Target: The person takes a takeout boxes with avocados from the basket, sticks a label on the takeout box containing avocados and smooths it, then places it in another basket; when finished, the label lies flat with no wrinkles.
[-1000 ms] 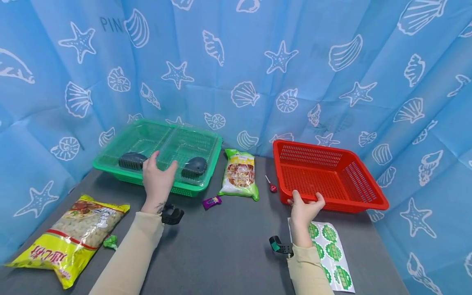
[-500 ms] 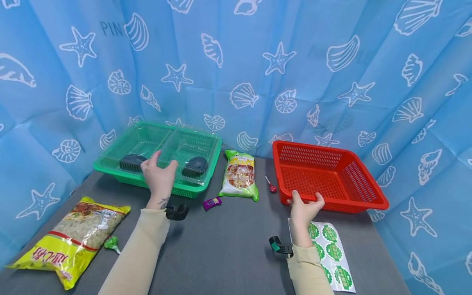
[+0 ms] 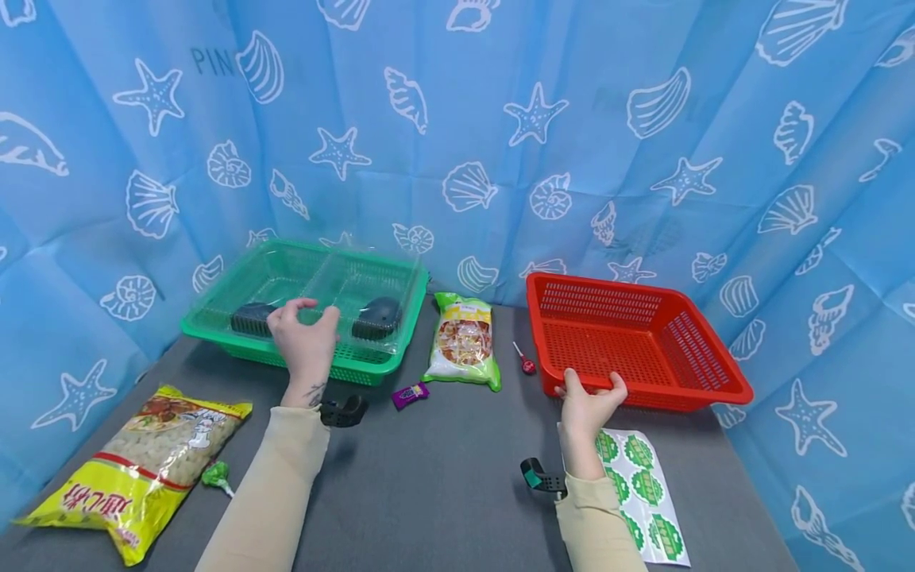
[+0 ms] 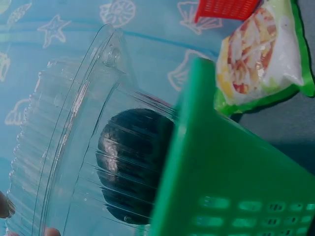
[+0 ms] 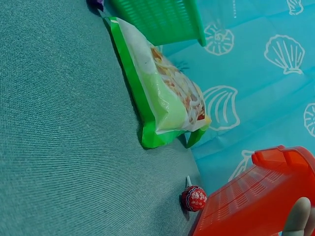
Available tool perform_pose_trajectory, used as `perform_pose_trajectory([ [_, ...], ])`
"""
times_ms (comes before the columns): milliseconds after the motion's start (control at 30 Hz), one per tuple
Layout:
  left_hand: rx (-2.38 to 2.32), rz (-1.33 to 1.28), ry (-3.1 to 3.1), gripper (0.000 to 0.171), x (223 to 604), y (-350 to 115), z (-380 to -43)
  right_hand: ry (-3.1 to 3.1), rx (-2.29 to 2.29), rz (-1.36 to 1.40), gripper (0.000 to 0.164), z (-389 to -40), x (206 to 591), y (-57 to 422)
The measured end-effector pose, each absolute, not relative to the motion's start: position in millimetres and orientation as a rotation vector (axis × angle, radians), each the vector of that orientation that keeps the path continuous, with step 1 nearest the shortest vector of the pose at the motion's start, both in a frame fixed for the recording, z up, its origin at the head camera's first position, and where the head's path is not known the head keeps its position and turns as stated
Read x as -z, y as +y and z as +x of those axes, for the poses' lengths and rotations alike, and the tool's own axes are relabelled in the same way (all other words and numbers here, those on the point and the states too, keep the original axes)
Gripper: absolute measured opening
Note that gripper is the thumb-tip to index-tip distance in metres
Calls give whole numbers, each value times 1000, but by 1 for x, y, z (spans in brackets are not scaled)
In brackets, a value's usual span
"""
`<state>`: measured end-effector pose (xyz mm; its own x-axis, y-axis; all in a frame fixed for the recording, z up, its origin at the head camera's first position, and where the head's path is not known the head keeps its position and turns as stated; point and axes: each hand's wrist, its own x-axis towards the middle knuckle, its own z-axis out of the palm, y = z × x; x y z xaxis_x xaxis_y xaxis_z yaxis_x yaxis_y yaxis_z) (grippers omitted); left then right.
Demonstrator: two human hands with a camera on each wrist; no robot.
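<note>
My left hand (image 3: 303, 342) pinches the front edge of a clear ribbed plastic container (image 3: 325, 282) over the green basket (image 3: 364, 372). Two dark rounded objects (image 3: 377, 318) show through the clear plastic. The left wrist view has the container's flange (image 4: 74, 113) close up, one dark object (image 4: 130, 164) behind it, and fingertips at the lower left corner. My right hand (image 3: 589, 409) grips the front rim of the red basket (image 3: 643, 389), thumb and a finger spread along it. A finger (image 5: 298, 216) lies against the red side in the right wrist view.
Between the baskets lie a green-and-white food bag (image 3: 461, 342), a purple wrapped candy (image 3: 411, 395) and a red lollipop (image 3: 526, 365). A yellow pasta bag (image 3: 143, 469) and a green lollipop (image 3: 214, 474) lie left, a sticker sheet (image 3: 646, 492) right. A blue curtain (image 3: 457, 119) hangs behind.
The clear container has shifted slightly, its front edge a little higher over the green basket. My left forearm has moved right, its fingers now more curled. My right hand stays on the red rim.
</note>
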<state>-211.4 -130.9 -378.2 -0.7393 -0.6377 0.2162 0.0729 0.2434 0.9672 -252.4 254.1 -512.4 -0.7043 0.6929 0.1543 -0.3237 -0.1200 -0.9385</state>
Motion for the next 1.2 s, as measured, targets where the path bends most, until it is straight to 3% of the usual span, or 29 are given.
perform_pose_trajectory([
  [467, 1668, 350, -1934, 11, 336, -144, -189, -1491, -1878, -445, 79, -252, 514, 254],
  [700, 1770, 69, -2066, 15, 326, -149, -168, -1598, -1823, -460, 80, -246, 508, 256],
  [833, 1792, -151, -2147, 16, 332, -149, -153, -1652, -1820, -472, 78, -239, 494, 253],
  [1200, 1975, -738, -2174, 24, 377, -144, -115, -1802, -1805, -387, 85, -239, 506, 273],
])
